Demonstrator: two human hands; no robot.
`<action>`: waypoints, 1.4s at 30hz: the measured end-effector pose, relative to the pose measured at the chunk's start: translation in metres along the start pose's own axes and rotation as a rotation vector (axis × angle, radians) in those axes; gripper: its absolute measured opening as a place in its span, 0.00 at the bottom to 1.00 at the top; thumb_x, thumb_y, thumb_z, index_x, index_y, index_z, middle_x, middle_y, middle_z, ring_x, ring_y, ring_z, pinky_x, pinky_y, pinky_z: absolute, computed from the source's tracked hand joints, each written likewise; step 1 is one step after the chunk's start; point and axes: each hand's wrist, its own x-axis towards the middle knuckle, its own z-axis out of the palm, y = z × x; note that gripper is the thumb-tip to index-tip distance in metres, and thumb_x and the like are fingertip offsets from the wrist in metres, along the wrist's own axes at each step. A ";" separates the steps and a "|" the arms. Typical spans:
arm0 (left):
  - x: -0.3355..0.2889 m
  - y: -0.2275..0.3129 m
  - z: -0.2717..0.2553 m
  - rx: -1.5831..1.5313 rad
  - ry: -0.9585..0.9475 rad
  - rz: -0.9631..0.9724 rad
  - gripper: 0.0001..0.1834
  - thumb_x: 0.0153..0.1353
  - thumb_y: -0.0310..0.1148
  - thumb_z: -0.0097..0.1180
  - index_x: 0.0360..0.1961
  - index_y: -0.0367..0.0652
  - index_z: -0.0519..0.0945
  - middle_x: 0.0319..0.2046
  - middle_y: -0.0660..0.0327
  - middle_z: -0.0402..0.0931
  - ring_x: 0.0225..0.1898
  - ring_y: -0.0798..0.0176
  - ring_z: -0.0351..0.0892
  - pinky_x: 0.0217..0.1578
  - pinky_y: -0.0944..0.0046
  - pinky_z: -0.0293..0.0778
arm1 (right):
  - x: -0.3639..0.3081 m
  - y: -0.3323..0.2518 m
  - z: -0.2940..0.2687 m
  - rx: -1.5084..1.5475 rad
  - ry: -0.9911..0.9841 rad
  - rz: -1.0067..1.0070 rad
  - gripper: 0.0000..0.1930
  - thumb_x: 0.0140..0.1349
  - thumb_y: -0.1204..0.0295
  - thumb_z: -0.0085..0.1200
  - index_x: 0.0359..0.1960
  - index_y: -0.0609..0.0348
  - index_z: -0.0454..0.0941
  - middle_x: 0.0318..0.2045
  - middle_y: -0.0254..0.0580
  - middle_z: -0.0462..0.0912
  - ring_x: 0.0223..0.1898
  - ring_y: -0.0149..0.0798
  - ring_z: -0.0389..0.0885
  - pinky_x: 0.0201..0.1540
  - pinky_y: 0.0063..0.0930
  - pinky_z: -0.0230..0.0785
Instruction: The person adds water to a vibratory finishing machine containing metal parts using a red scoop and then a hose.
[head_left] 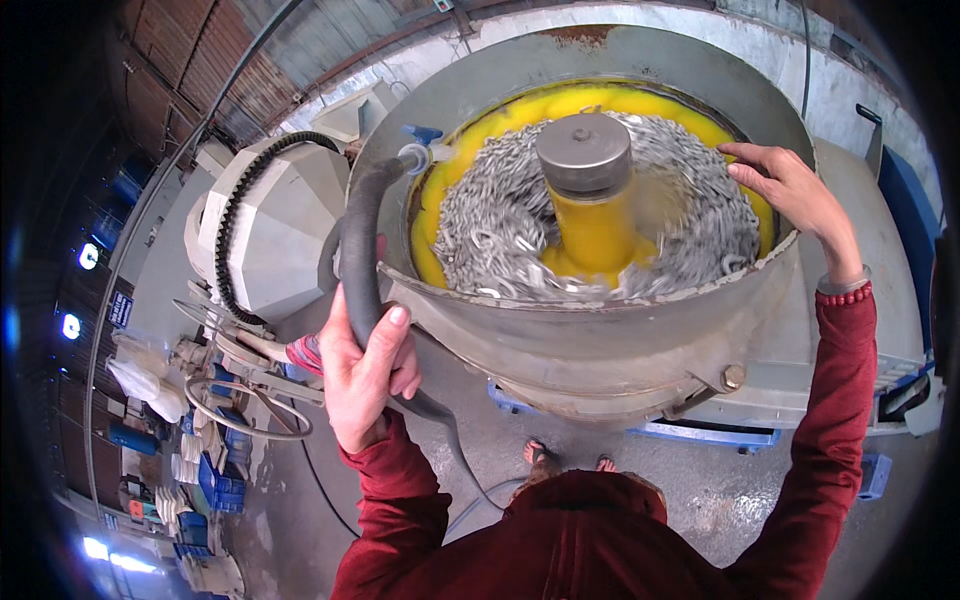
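A grey round tub [560, 340] with a yellow lining holds many small grey metal pieces [480, 230], blurred by motion around a yellow centre post [585, 160] with a metal cap. My left hand [365, 365], at the tub's left side, is closed around a thick dark grey hose [360, 240]. The hose's end, with a blue-handled valve [422, 134], points over the left rim. My right hand [790, 190] reaches over the right rim with fingers stretched out and holds nothing. Its fingertips are by the yellow lining; whether they touch it I cannot tell.
A pale many-sided drum [270, 235] with a black toothed band stands left of the tub. Below it is what looks like another person's sleeve [305, 353]. Blue crates [222, 485] sit at lower left. The hose trails down to the wet floor [690, 490].
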 end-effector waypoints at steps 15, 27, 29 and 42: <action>0.003 -0.023 0.019 -0.061 0.019 -0.163 0.22 0.61 0.32 0.49 0.53 0.41 0.59 0.13 0.67 0.56 0.08 0.74 0.54 0.08 0.73 0.58 | 0.004 0.017 0.002 0.052 0.014 0.044 0.24 0.55 0.57 0.51 0.47 0.66 0.73 0.37 0.55 0.79 0.40 0.44 0.78 0.44 0.30 0.67; 0.010 -0.045 0.030 0.116 0.240 -0.274 0.29 0.63 0.55 0.34 0.53 0.43 0.66 0.12 0.70 0.53 0.08 0.75 0.49 0.08 0.73 0.52 | 0.002 0.029 -0.002 0.011 -0.021 0.116 0.28 0.58 0.46 0.44 0.44 0.59 0.76 0.31 0.46 0.80 0.34 0.37 0.76 0.40 0.32 0.66; 0.009 -0.044 0.021 0.100 0.254 -0.322 0.28 0.61 0.56 0.36 0.52 0.46 0.67 0.14 0.72 0.52 0.09 0.75 0.48 0.08 0.73 0.50 | 0.004 0.022 -0.005 -0.125 -0.050 0.199 0.33 0.56 0.39 0.39 0.40 0.59 0.78 0.34 0.46 0.80 0.38 0.42 0.78 0.41 0.36 0.68; -0.013 -0.028 0.035 0.318 0.190 -0.010 0.18 0.64 0.47 0.39 0.29 0.42 0.66 0.13 0.64 0.61 0.10 0.71 0.57 0.08 0.73 0.54 | 0.017 0.027 0.015 -0.164 0.114 0.235 0.28 0.42 0.42 0.56 0.33 0.53 0.81 0.33 0.41 0.81 0.38 0.45 0.79 0.40 0.36 0.69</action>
